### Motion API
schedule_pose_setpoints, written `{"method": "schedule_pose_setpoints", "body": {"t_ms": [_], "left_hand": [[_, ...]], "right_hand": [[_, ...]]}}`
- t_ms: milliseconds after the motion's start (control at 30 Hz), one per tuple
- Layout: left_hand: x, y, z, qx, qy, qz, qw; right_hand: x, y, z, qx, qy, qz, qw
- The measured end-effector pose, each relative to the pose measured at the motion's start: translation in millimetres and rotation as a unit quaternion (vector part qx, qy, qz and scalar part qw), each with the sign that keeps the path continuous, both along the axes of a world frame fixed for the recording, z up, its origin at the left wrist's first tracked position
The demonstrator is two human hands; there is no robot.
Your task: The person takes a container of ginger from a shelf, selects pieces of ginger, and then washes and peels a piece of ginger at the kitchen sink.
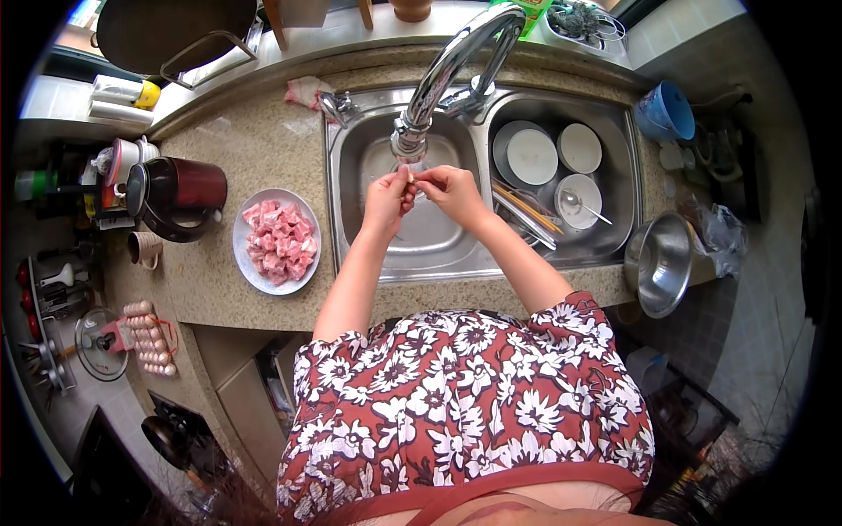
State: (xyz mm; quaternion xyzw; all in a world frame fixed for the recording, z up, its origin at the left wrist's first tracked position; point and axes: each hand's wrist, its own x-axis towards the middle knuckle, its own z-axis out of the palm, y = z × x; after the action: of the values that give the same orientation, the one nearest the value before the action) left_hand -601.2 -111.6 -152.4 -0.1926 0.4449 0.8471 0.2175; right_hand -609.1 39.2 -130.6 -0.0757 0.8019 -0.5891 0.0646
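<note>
Over the left basin (355, 243) of a steel double sink, my two hands meet just below the spout of a chrome faucet (447, 66). My left hand (385, 204) holds a small pale piece (412, 177) between thumb and fingers. My right hand (458, 194) pinches the same piece from the other side. It is too small and covered to name. To the left, on the stone counter (217, 151), stands a white plate (241, 262) heaped with chunks of raw meat (279, 240).
The right basin holds plates (533, 156), a bowl with a spoon (577, 200) and chopsticks (526, 207). A steel bowl (658, 263) stands at the counter's right edge. A dark red electric kettle (187, 194), a mug (145, 250) and eggs (151, 338) are leftward.
</note>
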Motion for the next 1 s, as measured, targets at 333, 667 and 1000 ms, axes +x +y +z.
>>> {"method": "schedule_pose_setpoints", "body": {"t_ms": [333,667,1000], "left_hand": [[3.8,18.5,10.9,-0.365,0.192,0.013,0.911],[1.3,12.9,1.2,-0.176,0.052,-0.023,0.983],[-1.0,18.7,0.7,-0.109,0.007,0.017,0.994]], "right_hand": [[-2.7,-1.6,5.1,0.037,-0.125,0.004,0.991],[-5.8,5.5,-9.5,0.022,-0.083,-0.033,0.996],[-2.5,1.3,6.0,0.028,-0.046,-0.021,0.998]]}}
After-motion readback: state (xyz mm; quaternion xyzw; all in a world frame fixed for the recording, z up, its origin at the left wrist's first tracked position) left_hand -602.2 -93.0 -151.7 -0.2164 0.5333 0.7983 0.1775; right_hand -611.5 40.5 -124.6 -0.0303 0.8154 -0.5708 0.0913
